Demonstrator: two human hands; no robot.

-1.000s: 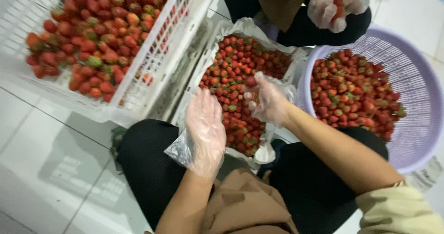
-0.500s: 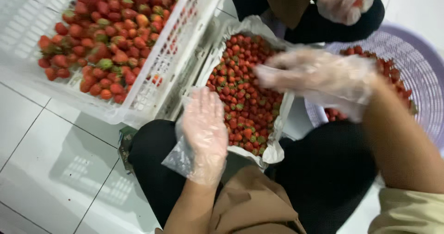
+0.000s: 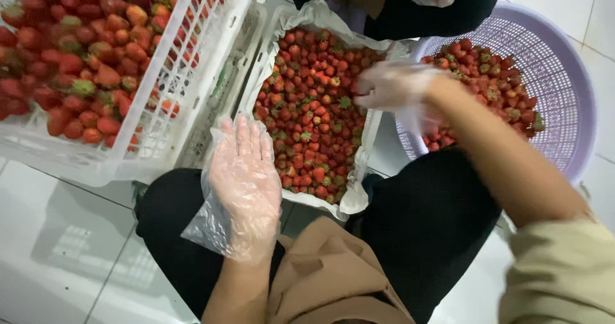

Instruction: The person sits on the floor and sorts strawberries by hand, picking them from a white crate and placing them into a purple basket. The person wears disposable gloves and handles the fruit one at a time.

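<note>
Plastic-gloved right hand (image 3: 394, 85) pointing left over strawberries (image 3: 311, 106)

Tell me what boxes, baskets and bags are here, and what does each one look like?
White plastic crate: upper left, slotted lattice walls, full of red strawberries.
Paper-lined tray: middle, long and white-edged, packed with small red strawberries.
Purple basket: right, round with perforated walls, partly filled with strawberries.
Clear plastic glove: thin and crinkly, one on the left hand at the tray's edge, one on the right hand over the tray.
No signs or screens show.
</note>
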